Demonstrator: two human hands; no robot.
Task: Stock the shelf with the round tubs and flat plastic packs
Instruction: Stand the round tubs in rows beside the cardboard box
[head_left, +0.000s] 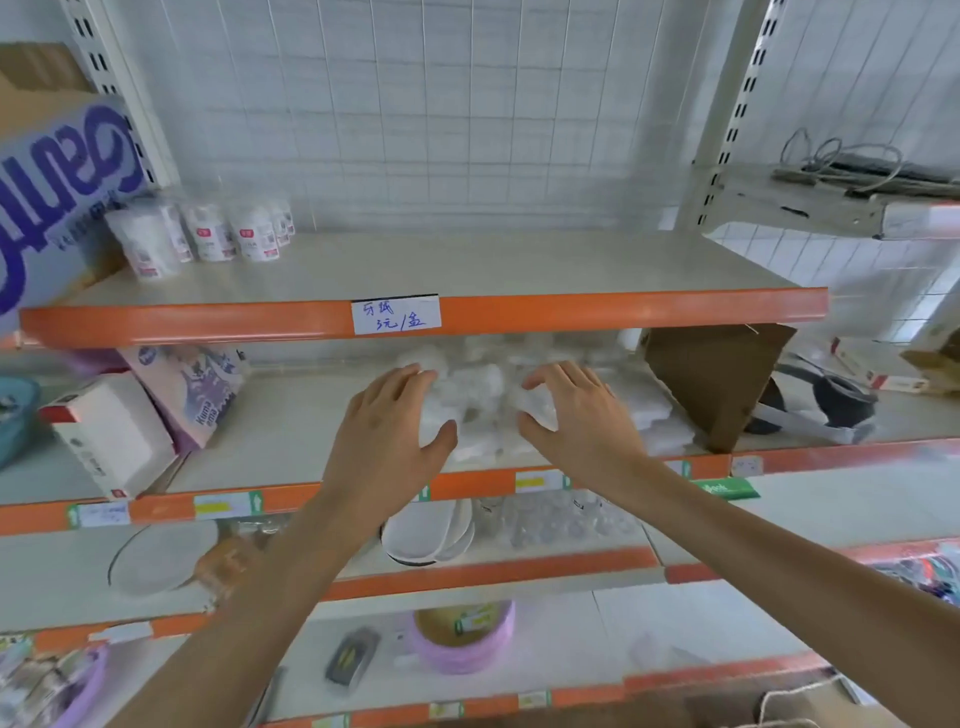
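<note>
Packs lie heaped on the middle shelf, between the two hands. The left hand and right hand are both spread wide, fingers barely curved, grasping nothing yet; whether they touch is too blurred to tell. The clear, crinkly film looks light, soft and slippery — best taken by pressing in from both sides. Tubs — white, round, rigid-looking — stand on the upper shelf at its left end.

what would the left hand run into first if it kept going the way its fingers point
Most likely the pile of clear plastic packs just ahead of the left hand; its fingertips look right at them, though blur hides whether they touch.
</note>
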